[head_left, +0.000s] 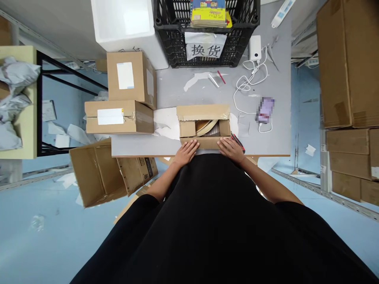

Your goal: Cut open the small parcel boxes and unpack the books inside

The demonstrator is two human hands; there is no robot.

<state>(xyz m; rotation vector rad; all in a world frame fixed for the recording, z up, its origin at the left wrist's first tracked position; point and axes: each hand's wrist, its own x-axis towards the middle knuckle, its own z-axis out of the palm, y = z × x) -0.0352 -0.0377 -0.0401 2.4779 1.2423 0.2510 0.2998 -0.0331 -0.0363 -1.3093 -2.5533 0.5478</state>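
Well, past both hands (186,153) (231,150), the black crate's sign (205,46) apparently reads 换货.

Stacked cartons (130,79) sit left of the open carton (204,114).

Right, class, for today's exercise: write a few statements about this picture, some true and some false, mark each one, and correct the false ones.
1. The left hand and right hand rest on the near wall of the open cardboard box. True.
2. The right hand grips a red-and-black cutter. False: the cutter lies beside it on the grey table.
3. The black plastic crate carries a paper sign with Chinese characters. True.
4. The white power bank sits on the floor. False: it is on the grey table.
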